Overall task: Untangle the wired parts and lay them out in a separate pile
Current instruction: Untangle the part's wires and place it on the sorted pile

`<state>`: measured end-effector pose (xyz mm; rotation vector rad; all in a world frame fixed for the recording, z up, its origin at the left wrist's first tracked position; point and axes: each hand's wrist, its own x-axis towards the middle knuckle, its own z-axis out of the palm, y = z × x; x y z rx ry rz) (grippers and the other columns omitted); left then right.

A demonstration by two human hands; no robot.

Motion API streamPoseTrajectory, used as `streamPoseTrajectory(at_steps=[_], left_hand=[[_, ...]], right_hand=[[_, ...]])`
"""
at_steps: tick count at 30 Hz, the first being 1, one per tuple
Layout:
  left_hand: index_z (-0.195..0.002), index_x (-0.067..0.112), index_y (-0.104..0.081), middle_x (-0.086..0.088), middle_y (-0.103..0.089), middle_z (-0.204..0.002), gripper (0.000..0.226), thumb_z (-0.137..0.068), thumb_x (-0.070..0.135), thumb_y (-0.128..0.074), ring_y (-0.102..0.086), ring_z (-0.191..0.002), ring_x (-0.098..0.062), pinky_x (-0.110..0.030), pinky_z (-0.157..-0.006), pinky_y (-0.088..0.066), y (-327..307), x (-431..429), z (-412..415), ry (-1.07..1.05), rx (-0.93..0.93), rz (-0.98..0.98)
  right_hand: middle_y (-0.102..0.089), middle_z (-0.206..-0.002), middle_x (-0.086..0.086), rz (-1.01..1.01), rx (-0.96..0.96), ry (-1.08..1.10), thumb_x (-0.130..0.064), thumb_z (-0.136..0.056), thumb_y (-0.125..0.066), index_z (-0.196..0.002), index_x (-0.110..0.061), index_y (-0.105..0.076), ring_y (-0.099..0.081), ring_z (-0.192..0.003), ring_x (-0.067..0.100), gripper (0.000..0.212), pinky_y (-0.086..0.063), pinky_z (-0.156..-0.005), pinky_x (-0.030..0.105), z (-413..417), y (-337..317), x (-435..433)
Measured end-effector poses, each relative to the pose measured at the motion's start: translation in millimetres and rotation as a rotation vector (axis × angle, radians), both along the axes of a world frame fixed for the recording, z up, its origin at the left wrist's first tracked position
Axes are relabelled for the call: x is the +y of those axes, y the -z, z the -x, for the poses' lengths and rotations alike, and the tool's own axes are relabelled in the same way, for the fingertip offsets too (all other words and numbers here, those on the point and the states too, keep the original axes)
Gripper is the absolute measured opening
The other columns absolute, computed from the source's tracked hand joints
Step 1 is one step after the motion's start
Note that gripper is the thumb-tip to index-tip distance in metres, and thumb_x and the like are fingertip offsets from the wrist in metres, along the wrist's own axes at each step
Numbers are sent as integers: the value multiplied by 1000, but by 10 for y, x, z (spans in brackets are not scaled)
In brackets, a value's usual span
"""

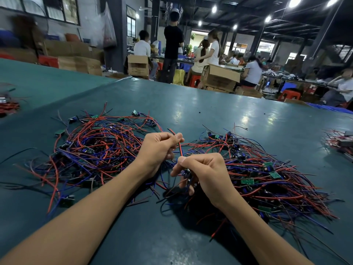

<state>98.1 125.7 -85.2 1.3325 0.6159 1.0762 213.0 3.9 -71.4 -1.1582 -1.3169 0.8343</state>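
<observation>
Two heaps of red, blue and black wires with small green circuit boards lie on the teal table (200, 104). The tangled heap (95, 148) spreads at the left, and the other pile (267, 175) lies at the right. Between them my left hand (158, 150) pinches a red wire (180, 148) that runs down to my right hand (202, 171). My right hand grips the dark wired part at that wire's lower end, with loose wires hanging under its fingers.
More wire bundles lie at the table's left edge (8, 106) and right edge (340, 140). Beyond the far edge stand cardboard boxes (221, 77), red stools and several people at other benches.
</observation>
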Motion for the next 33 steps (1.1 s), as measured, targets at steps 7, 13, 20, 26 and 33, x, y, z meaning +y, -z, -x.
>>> streamPoseTrajectory(at_steps=[7,13,20,26,33], left_hand=[[-73,4,-74,-4,-64,-69,23,-93,15,-71,-38,-48,-8,-18,-44,-32,-1,20,-19,-29,-37,91],[-104,8,-74,1,-62,-69,28,-99,33,-63,-39,-48,-3,-18,-46,-31,-61,202,65,-40,-195,307],[-121,7,-68,-12,-70,-95,82,-91,77,-37,-56,-66,-17,-28,-56,-36,-118,115,133,272,-384,457],[-116,18,-76,6,-65,-80,42,-90,49,-62,-53,-64,-8,-20,-51,-44,-104,-131,21,394,-148,165],[-97,16,-80,6,-55,-70,23,-90,29,-63,-38,-49,-4,-17,-42,-29,-144,-94,46,344,-420,254]], right_hand=[[-70,-65,14,-19,-11,-2,-3,-98,-59,-71,12,-71,-61,-44,24,33,-44,-38,25,55,-64,-68],[-66,-64,28,-74,30,-172,-14,-92,-61,-70,5,-73,-61,-47,32,31,-51,-45,33,292,-94,-169],[-72,-80,25,-135,232,32,-22,-90,-60,-75,5,-74,-59,-55,30,33,-42,-45,29,131,-162,-116],[-71,-82,23,-21,377,11,-28,-87,-63,-77,1,-74,-55,-49,24,33,-37,-39,25,84,-175,-72],[-68,-73,11,210,491,-170,-32,-79,-60,-61,-13,-71,-55,-49,17,28,-36,-39,22,117,-197,-60]])
